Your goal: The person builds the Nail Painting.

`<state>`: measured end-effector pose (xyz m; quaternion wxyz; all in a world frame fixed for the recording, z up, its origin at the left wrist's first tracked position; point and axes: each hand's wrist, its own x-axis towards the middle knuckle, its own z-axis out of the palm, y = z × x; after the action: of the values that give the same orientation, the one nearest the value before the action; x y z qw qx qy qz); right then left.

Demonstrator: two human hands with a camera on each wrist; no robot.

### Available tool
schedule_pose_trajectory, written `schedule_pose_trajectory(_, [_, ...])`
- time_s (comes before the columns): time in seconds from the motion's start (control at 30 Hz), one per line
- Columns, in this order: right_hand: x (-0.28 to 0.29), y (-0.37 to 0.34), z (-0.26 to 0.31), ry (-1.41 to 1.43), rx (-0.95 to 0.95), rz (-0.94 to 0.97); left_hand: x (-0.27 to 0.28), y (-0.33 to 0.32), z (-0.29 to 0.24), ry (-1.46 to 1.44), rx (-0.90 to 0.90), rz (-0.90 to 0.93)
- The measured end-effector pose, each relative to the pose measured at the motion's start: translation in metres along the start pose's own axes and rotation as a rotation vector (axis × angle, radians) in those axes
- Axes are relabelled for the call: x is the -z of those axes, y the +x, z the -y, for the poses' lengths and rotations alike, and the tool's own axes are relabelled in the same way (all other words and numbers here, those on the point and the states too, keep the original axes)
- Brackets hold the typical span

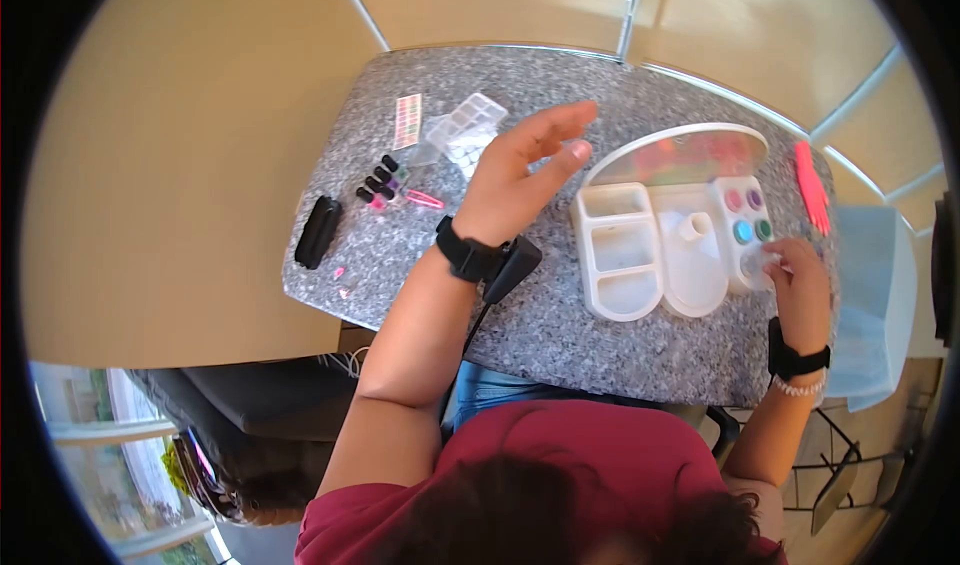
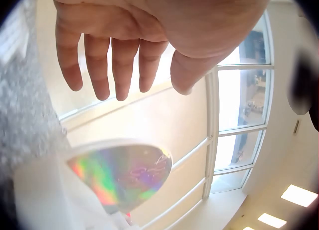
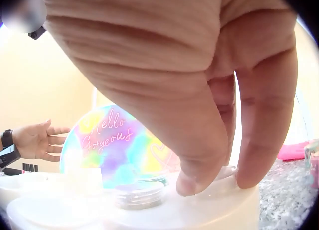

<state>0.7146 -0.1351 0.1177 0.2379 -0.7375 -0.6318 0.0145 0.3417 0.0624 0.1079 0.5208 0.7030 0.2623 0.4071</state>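
Observation:
My right hand (image 1: 806,290) pinches a small clear round pot (image 1: 756,265) at the front right corner of a white plastic organizer case (image 1: 692,290). In the right wrist view the thumb and a finger stand on either side of that pot's rim (image 3: 225,174), low over the white surface. Pink, purple, blue (image 1: 742,231) and green pots sit in the case behind it. My left hand (image 1: 522,173) hovers over the table left of the case, fingers extended and holding nothing. The raised lid (image 3: 117,140) has a rainbow sheen and reads "Hello Gorgeous".
Left on the granite table (image 1: 540,335) lie black-capped polish bottles (image 1: 378,185), a black case (image 1: 318,232), a pink clip (image 1: 425,199), a sticker sheet (image 1: 407,121) and a clear divided tray (image 1: 470,115). A pink model hand (image 1: 812,187) lies right, near a blue sheet (image 1: 875,295).

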Motion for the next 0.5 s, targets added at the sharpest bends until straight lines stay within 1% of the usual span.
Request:
schedule_pose_trajectory(0.03, [0.001,-0.002,0.003,0.015,0.011,0.003,0.004,-0.007,-0.009,0.075,-0.027,-0.096])
schedule_pose_trajectory(0.07, [0.002,-0.006,0.005,0.042,-0.007,0.01,0.011,-0.016,-0.023,0.089,-0.022,-0.102])
schedule_pose_trajectory(0.13, [0.004,-0.012,0.009,0.081,-0.022,0.02,0.032,-0.039,-0.051,0.564,-0.165,-0.362])
schedule_pose_trajectory(0.2, [0.006,-0.018,0.018,0.106,-0.013,0.078,0.056,-0.06,-0.055,0.759,-0.161,-0.572])
schedule_pose_trajectory(0.27, [0.003,-0.022,0.031,0.145,-0.044,0.078,0.076,-0.079,-0.063,0.893,0.0,-0.706])
schedule_pose_trajectory(0.3, [0.001,-0.024,0.036,0.206,-0.072,0.112,0.095,-0.089,-0.05,1.005,-0.046,-0.74])
schedule_pose_trajectory(0.33, [0.0,-0.025,0.042,0.267,-0.099,0.146,0.106,-0.098,-0.043,1.01,-0.045,-0.742])
schedule_pose_trajectory(0.37, [-0.003,-0.025,0.05,0.337,-0.1,0.142,0.115,-0.105,-0.038,1.067,0.084,-0.767])
schedule_pose_trajectory(0.43, [-0.004,-0.023,0.054,0.329,-0.063,0.161,0.125,-0.115,-0.029,1.137,0.318,-0.778])
schedule_pose_trajectory(0.5, [-0.003,-0.018,0.053,0.316,-0.027,0.177,0.128,-0.119,-0.016,1.124,0.349,-0.763])
